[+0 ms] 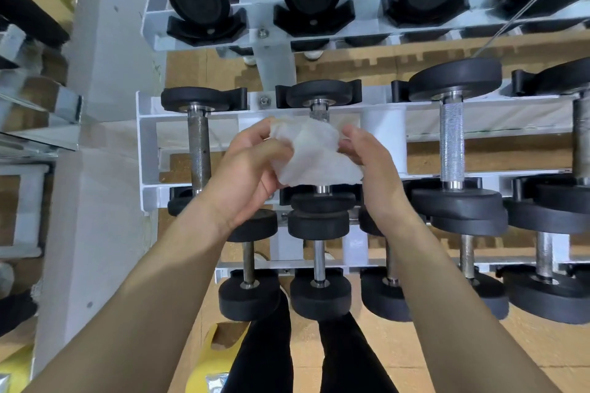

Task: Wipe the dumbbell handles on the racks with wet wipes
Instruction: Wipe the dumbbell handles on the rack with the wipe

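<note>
Above the middle tier of the rack (147, 143), the left hand (252, 169) and right hand (373, 169) each pinch the bunched wet wipe (314, 158) over the second dumbbell handle (319, 114). The wipe is judged light, limp and damp, and is best wrapped round the knurled mid-bar. Room along the bar is short between the end weights (319, 96); neighbouring handles stand well apart.

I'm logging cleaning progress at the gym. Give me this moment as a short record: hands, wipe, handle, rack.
left hand: grips the wipe
right hand: holds the wipe's other side
wipe: white, bunched, above the middle shelf
handle: second dumbbell from the left, mostly hidden by the wipe
contact: cannot tell
rack: white, three shelves of dumbbells
</note>
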The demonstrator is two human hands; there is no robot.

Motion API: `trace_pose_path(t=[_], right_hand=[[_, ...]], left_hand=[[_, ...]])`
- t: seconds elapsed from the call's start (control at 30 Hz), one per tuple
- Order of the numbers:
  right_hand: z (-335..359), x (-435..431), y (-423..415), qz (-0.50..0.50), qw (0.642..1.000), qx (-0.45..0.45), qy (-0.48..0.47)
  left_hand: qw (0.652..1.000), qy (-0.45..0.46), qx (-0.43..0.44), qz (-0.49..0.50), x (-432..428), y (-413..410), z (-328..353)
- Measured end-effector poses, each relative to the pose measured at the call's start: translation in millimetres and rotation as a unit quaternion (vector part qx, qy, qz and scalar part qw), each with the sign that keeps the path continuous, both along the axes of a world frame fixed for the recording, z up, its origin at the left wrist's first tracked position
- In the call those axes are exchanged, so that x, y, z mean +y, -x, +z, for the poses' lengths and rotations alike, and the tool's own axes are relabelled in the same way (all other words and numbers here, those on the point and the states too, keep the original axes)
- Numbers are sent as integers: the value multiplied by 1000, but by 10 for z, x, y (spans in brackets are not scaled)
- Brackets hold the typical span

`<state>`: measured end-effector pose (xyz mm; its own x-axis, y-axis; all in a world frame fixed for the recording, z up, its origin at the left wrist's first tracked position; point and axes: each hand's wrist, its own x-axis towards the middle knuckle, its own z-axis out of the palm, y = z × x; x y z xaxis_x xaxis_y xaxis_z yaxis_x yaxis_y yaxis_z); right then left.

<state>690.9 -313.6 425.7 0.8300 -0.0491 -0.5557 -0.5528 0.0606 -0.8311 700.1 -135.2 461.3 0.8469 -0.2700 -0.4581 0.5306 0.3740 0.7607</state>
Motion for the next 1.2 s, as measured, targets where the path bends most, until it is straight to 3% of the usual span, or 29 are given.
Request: trace_pose_path(t=[0.13,0.2,0.3,0.43,0.57,0.6,0.63,0.73,0.8,0.9,1.2], right_hand=[[-6,-158,-63,13,981,30,-189],[-83,-198,-93,-44,981,29,-189],[-215,-202,-153,-71,996,28,-46],[-426,-161,-148,3,982,50,183],[-477,-14,3,-16,952,10,304],[-457,39,44,-50,945,-29,323],[-444,92,84,-86,938,-68,329],[-428,262,138,-178,946,-94,254],[-461,354,131,-230,951,-76,193],[-518,425,110,-278,942,-80,172],[-591,466,124,-281,930,-104,213]], left_hand=[[1000,30,6,3,-39,-90,-106],[995,-86,15,37,-70,-153,-283],[931,-361,15,49,-95,-230,-644],[846,-533,-13,4,-142,-207,-870],[744,-655,-103,80,-306,-17,-734],[745,-650,-122,91,-378,40,-681],[769,-623,-110,93,-460,66,-631],[876,-479,42,39,-693,-33,-615],[911,-400,100,-1,-783,-139,-653],[928,-344,146,-3,-807,-265,-756],[928,-328,167,63,-855,-592,-875]])
